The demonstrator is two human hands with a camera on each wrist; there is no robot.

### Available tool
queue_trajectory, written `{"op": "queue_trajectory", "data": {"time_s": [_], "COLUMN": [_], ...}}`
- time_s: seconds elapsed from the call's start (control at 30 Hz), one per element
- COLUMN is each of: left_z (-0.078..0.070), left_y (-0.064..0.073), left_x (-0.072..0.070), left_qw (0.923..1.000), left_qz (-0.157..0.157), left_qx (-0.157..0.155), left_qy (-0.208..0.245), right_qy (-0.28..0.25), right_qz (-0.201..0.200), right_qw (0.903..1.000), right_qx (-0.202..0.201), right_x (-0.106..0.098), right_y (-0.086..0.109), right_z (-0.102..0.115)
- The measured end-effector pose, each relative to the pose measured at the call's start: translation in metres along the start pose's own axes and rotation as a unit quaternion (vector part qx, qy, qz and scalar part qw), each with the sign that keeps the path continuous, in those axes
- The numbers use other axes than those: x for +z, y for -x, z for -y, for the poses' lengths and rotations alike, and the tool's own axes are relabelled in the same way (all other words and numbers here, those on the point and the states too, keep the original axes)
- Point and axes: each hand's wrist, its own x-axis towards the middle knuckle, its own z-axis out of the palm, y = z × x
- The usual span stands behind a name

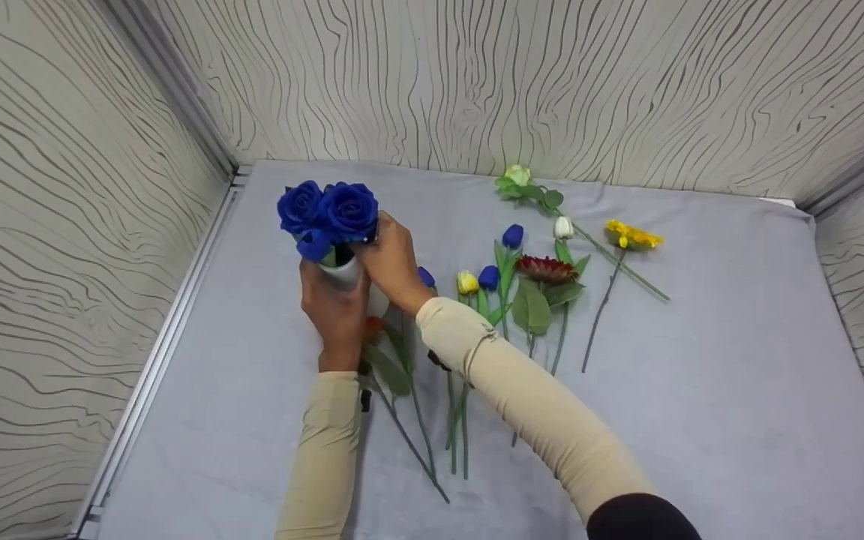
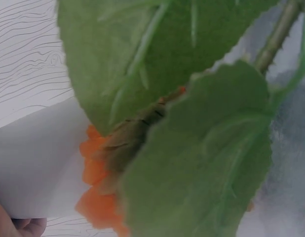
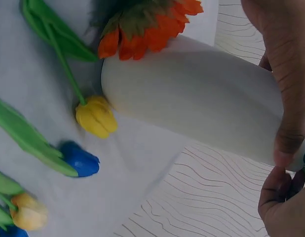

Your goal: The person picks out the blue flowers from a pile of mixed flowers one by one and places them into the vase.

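Observation:
A tall white vase [image 3: 187,101] stands toward the left of the table, its mouth [image 1: 342,276] showing in the head view. My left hand [image 1: 336,315] grips it just below the rim. Blue roses [image 1: 348,210] rise from the mouth in a tight cluster. My right hand [image 1: 394,259] is at the rim, its curled fingers pinching the roses just under the blooms; the exact contact is partly hidden. An orange flower [image 2: 100,195] with broad green leaves [image 2: 202,153] lies by the vase's base, close to my left wrist.
Right of the vase lie a yellow tulip [image 1: 467,282], blue tulips [image 1: 488,277], a white tulip [image 1: 563,227] and a dark red flower [image 1: 546,268]. Farther off are a pale rose [image 1: 517,175] and a yellow flower [image 1: 633,235]. Patterned walls [image 1: 432,82] bound the grey cloth [image 1: 717,375].

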Motion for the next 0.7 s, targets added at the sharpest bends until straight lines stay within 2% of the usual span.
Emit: {"op": "queue_trajectory", "data": {"time_s": [0.17,0.37,0.7], "left_z": [-0.001,-0.003,0.001], "left_y": [0.001,0.001,-0.001], "left_x": [0.002,0.001,-0.003], "left_qw": [0.9999,0.9996,0.9996], "left_qz": [0.008,0.004,0.019], "left_qx": [-0.011,-0.011,-0.012], "left_qy": [0.007,0.026,0.019], "right_qy": [-0.048,-0.068,-0.049], "right_qz": [-0.006,0.007,0.035], "right_qw": [0.9986,0.9971,0.9981], "right_qx": [0.022,0.034,0.013], "right_x": [-0.005,-0.01,-0.027], "right_y": [0.004,0.012,0.027], "right_z": [-0.001,-0.001,-0.007]}}
